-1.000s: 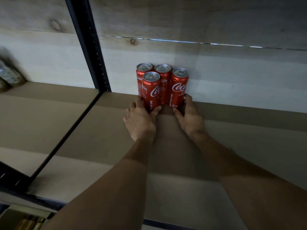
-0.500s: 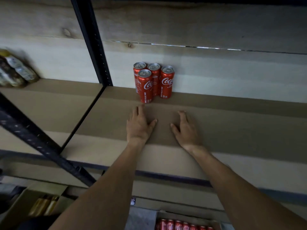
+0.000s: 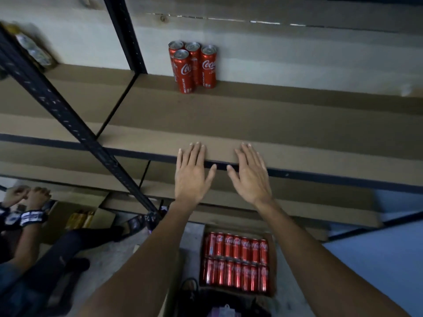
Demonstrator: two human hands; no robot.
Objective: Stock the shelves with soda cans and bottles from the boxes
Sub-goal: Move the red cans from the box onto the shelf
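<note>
While the four red cans [image 3: 193, 66] stand upright in a tight cluster at the back of the shelf [image 3: 297, 124], against the pale wooden wall [image 3: 297, 56], both hands are at the shelf's front edge, well apart from them. The cans are tall and slim, with silver tops and white script lettering on the sides. One can stands in front and three stand behind it, touching one another.

The left hand [image 3: 191, 177] is palm down with its fingers [image 3: 196, 152] straight and spread; it holds nothing. The right hand [image 3: 249, 177] lies the same way, with its fingers [image 3: 246, 154] straight and nothing in its grasp. The fingertips of both hands reach over the front edge of the shelf; whether they touch it cannot be told.

A black upright post [image 3: 124, 35] stands just left of the cans. Below the shelf, on the floor, an open cardboard box [image 3: 272, 266] holds two rows of matching red cans [image 3: 237, 263] lying on their sides. At far left, a second person's hands [image 3: 27, 195] are raised near another box [image 3: 61, 216]. Blurred bottles [image 3: 34, 51] sit on the next shelf bay, upper left.
</note>
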